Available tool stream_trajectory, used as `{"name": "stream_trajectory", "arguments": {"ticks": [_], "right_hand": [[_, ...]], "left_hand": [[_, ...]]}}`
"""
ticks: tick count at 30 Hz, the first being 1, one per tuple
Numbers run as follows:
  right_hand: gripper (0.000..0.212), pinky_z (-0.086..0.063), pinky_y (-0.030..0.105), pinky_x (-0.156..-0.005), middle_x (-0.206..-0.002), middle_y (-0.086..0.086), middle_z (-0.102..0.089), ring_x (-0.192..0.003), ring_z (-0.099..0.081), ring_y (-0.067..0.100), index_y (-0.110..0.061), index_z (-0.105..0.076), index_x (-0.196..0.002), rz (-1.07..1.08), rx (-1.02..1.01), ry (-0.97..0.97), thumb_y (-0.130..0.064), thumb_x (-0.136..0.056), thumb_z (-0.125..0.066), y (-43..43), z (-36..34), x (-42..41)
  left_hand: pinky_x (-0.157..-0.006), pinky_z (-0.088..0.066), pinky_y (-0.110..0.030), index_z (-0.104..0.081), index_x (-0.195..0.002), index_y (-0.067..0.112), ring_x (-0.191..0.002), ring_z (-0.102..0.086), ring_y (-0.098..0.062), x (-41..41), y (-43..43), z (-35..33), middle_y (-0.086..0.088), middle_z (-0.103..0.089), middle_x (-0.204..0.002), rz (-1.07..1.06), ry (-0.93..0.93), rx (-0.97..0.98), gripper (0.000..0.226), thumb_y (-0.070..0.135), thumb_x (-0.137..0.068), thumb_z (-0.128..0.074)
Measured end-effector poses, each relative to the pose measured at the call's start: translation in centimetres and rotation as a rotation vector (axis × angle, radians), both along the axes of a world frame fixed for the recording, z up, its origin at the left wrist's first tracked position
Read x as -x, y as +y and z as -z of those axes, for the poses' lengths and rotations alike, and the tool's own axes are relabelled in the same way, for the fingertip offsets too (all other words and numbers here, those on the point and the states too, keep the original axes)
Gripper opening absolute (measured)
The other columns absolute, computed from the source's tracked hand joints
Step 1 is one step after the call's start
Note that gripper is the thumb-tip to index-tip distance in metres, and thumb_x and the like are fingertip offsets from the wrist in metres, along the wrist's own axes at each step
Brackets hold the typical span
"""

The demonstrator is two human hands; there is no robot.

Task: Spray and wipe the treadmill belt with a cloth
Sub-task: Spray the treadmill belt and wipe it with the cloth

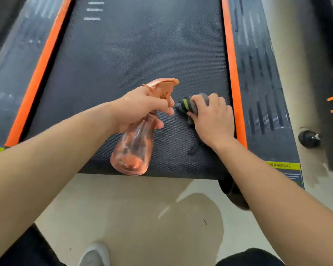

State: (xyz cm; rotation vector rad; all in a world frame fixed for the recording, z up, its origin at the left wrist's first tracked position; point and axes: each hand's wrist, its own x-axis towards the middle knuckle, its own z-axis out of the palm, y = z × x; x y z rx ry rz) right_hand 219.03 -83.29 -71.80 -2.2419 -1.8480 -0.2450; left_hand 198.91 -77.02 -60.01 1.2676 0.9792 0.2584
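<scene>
I judge the job early: left grip [142, 106] clasps the bottle [133, 148] above the belt's [133, 54] near end, right grip [211, 120] clutches the bunched cloth [188, 104] at the belt's near right edge; most belt looks unwiped.

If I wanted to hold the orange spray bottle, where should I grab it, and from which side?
Probably the slim neck of the spray bottle, just under the trigger head, coming from behind like the left hand does. The body is wide and the nozzle points away up the belt, so a finger reaches the trigger.
</scene>
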Motion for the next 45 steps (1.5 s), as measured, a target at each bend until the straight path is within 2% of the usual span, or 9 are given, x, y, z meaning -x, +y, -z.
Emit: {"name": "stream_trajectory", "arguments": {"ticks": [7,9,13,16,22,28,38,41,45], "right_hand": [[0.047,-0.036,0.048,-0.098,-0.14,0.018,-0.044,-0.124,-0.044,0.037,-0.024,-0.045,-0.138,0.276,0.06,0.046,-0.051,-0.1,-0.047,11.2,-0.1,-3.1],[0.047,-0.037,0.049,-0.097,-0.136,0.018,-0.045,-0.12,-0.046,0.039,-0.024,-0.045,-0.138,0.219,0.085,0.055,-0.049,-0.098,-0.05,9.1,-0.8,-2.4],[0.04,-0.042,0.047,-0.075,-0.11,0.016,-0.052,-0.096,-0.051,0.037,-0.024,-0.055,-0.123,0.044,0.051,0.034,-0.046,-0.09,-0.059,-2.9,-1.0,2.0],[0.035,-0.039,0.043,-0.07,-0.102,0.011,-0.05,-0.089,-0.049,0.034,-0.027,-0.056,-0.117,-0.122,0.106,0.056,-0.047,-0.089,-0.058,-8.1,-0.8,3.2],[0.043,-0.041,0.049,-0.091,-0.126,0.015,-0.05,-0.116,-0.05,0.038,-0.029,-0.049,-0.131,0.117,0.107,0.095,-0.052,-0.095,-0.053,5.2,-0.8,-1.7],[0.045,-0.039,0.049,-0.097,-0.133,0.016,-0.047,-0.121,-0.046,0.037,-0.026,-0.044,-0.137,0.194,0.094,0.047,-0.052,-0.1,-0.047,10.8,-0.5,-3.6],[0.031,-0.037,0.044,-0.075,-0.104,0.01,-0.049,-0.092,-0.049,0.034,-0.029,-0.055,-0.117,-0.078,0.085,0.007,-0.039,-0.088,-0.062,-7.1,-1.3,3.6],[0.032,-0.038,0.043,-0.076,-0.104,0.005,-0.05,-0.093,-0.05,0.033,-0.033,-0.055,-0.12,-0.237,0.239,0.164,-0.041,-0.089,-0.05,-10.1,-2.5,4.5],[0.029,-0.046,0.031,-0.096,-0.113,-0.001,-0.065,-0.109,-0.06,0.016,-0.024,-0.062,-0.121,-0.367,0.395,0.859,-0.021,-0.092,-0.058,-7.1,-6.3,2.2]], "left_hand": [[-0.049,-0.054,-0.021,-0.067,-0.107,0.02,-0.056,-0.059,-0.013,0.8,-0.1,1.1,-0.007,-0.065,-0.101,-0.09,0.026,0.006,0.029,-0.004,-0.092,-0.062],[-0.05,-0.055,-0.022,-0.065,-0.12,0.024,-0.07,-0.061,-0.016,1.2,-0.5,1.4,-0.006,-0.064,-0.101,-0.083,0.007,0.003,0.041,-0.007,-0.093,-0.061],[-0.055,-0.055,-0.027,-0.066,-0.106,0.022,-0.081,-0.064,-0.026,1.6,-0.6,1.4,-0.005,-0.065,-0.101,-0.059,0.046,0.003,0.032,-0.004,-0.089,-0.066],[-0.065,-0.052,-0.033,-0.067,-0.119,0.019,-0.096,-0.063,-0.039,1.8,-0.1,1.1,-0.001,-0.068,-0.099,-0.076,0.058,0.007,0.045,0.006,-0.076,-0.072],[-0.071,-0.05,-0.038,-0.062,-0.131,0.003,-0.087,-0.063,-0.04,1.5,0.9,0.9,-0.005,-0.07,-0.099,-0.093,0.053,-0.019,0.056,0.008,-0.076,-0.072],[-0.06,-0.055,-0.031,-0.067,-0.113,0.002,-0.082,-0.061,-0.03,1.9,0.4,2.0,-0.01,-0.067,-0.105,-0.031,0.074,-0.038,0.023,-0.004,-0.09,-0.066],[-0.054,-0.057,-0.024,-0.063,-0.129,0.032,-0.089,-0.063,-0.017,2.1,-0.4,1.0,-0.005,-0.063,-0.107,0.023,-0.033,-0.079,0.054,-0.006,-0.091,-0.065],[-0.055,-0.057,-0.024,-0.059,-0.135,0.034,-0.097,-0.061,-0.019,2.3,-0.1,0.2,-0.005,-0.061,-0.108,0.003,-0.061,-0.105,0.06,-0.007,-0.091,-0.063],[-0.053,-0.057,-0.022,-0.064,-0.12,0.028,-0.092,-0.061,-0.019,3.2,0.3,-0.4,-0.005,-0.06,-0.108,-0.063,-0.102,-0.132,0.044,-0.006,-0.093,-0.063]]}}
